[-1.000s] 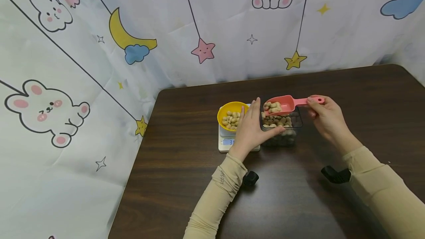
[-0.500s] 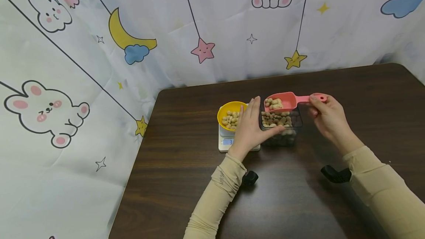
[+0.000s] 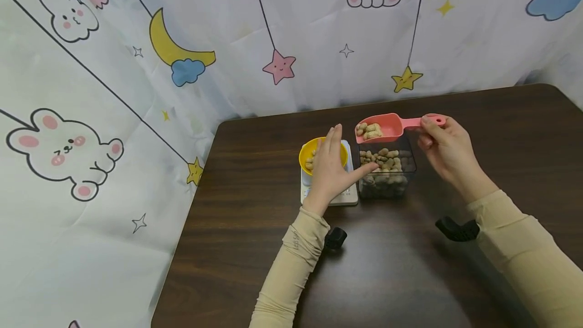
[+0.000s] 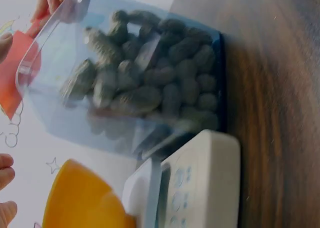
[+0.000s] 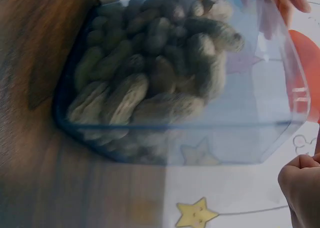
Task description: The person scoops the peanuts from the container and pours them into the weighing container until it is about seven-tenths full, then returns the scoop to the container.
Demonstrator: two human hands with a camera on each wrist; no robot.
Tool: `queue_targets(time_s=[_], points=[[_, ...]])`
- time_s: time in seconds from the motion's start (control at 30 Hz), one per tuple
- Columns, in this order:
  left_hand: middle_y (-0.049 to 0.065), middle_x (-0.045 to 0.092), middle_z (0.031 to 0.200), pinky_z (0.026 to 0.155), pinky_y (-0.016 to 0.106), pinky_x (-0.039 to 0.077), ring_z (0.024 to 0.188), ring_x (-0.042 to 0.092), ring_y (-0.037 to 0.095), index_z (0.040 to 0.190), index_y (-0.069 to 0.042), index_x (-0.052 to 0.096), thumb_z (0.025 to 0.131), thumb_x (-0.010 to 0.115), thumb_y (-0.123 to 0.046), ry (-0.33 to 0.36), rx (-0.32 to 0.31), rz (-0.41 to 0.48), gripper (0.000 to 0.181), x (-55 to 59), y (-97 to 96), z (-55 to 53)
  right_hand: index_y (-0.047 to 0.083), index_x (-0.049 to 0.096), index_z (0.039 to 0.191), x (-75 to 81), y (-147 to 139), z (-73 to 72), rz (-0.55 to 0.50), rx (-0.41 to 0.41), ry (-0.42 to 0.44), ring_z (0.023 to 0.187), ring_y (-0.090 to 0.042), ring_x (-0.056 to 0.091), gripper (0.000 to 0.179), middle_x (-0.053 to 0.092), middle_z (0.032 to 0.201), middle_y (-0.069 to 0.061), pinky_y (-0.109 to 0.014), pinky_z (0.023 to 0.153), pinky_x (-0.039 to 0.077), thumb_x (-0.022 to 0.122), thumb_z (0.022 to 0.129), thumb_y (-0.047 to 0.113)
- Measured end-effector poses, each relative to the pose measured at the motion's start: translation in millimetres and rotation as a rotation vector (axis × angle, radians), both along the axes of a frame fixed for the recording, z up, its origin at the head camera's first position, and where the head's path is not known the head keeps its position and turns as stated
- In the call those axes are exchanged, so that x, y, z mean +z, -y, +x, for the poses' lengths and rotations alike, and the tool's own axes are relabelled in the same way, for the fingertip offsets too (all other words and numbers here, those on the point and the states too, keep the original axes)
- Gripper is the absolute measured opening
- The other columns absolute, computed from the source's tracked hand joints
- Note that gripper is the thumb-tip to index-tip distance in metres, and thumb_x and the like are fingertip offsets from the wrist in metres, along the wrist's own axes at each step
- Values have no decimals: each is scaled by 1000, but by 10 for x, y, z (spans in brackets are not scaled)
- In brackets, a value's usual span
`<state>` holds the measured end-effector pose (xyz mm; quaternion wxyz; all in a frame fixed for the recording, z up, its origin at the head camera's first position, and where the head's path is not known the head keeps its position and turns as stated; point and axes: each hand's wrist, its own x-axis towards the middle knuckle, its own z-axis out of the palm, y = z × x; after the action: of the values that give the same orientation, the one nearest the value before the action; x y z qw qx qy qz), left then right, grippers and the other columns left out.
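Observation:
My right hand grips the handle of a pink scoop that carries a few peanuts. The scoop hovers level above the far rim of a clear container full of peanuts. My left hand lies with straight fingers over a yellow bowl of peanuts, its thumb reaching the container's near-left rim. The bowl stands on a white kitchen scale. In the right wrist view the container fills the frame, with the scoop at the right edge.
The dark wooden table ends at its left edge near a cartoon-print curtain that also hangs behind it. A black wrist mount sits under each forearm.
The right hand raised the loaded scoop higher above the container. The left hand left the container's side and moved left over the yellow bowl.

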<state>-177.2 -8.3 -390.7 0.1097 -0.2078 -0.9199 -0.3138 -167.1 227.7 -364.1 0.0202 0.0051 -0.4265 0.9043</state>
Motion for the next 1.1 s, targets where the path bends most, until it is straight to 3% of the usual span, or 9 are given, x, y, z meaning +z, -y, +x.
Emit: queue_targets(time_s=[0.23,0.5,0.83,1.1], points=[[3,26,154,119,41,16,143,24,19,150,-15,17,72,70,-59,-45,43,69,104,19,157,-44,3,40,102,103,139,-31,34,3,-30,59,-12,34,27,51,77,-1,-23,55,25,61,87,10],[6,22,155,109,48,36,140,29,26,150,-18,14,72,72,-55,-19,93,155,104,-14,337,-62,5,36,108,167,264,-42,82,16,8,58,-10,38,36,60,75,1,-22,55,31,63,86,14],[8,17,156,108,50,35,142,25,30,151,-20,11,72,70,-59,39,153,238,106,-57,508,-50,6,38,107,162,448,-114,168,50,10,60,-10,38,35,47,78,2,-22,57,31,64,86,18],[7,14,157,109,54,32,143,22,30,151,-19,9,67,56,-78,79,182,268,113,-190,577,-10,8,37,106,106,560,-162,254,59,34,60,-8,37,33,45,77,3,-23,55,29,61,88,20]])
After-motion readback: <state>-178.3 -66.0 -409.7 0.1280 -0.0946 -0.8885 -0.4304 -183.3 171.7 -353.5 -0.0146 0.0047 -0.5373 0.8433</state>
